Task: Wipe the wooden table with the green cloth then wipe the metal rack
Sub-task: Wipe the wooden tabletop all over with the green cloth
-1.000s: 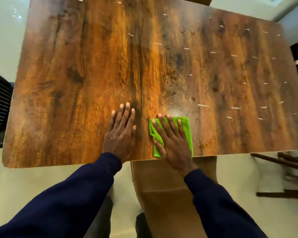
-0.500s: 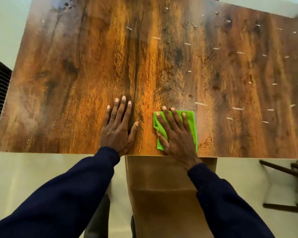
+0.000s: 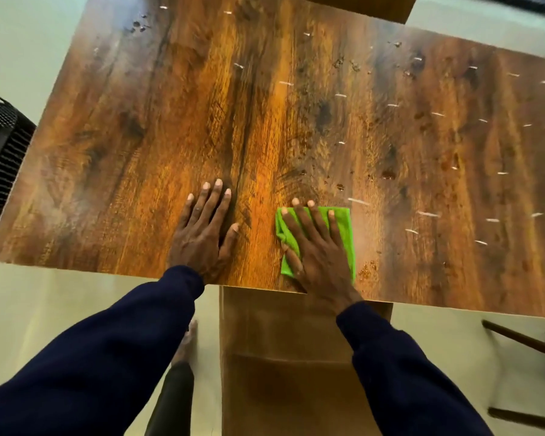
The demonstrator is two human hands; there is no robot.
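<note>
Head view: a rectangular, dark-grained brown wooden table (image 3: 139, 136) is seen from above, and step 1 of the task, the wiping of the tabletop, is judged to be in hand. The folded bright green cloth (image 3: 343, 228) is laid flat on the wood close to the near edge, toward 5 o'clock from the table's middle. It is pressed down by the right hand (image 3: 318, 256), whose fingers are spread straight across it rather than curled round it; 2 fingertips are pushed past its far edge onto the wood. The left hand (image 3: 202, 234) is laid flat on bare wood at 9 o'clock from the cloth, apart from it, with fingers straight and nothing held.

Short white flecks (image 3: 358, 201) and dark wet-looking spots (image 3: 387, 174) are scattered from 12 to 3 o'clock of the cloth, so little of the wiping is judged done. A sweep toward 2 o'clock is called for next, with even palm pressure, so that the flecks are gathered and not flicked off the edge. A black mesh object (image 3: 0, 152) is seen at 9 o'clock, beyond the table's left end; whether it is the metal rack cannot be told. Step 2 is not yet begun.
</note>
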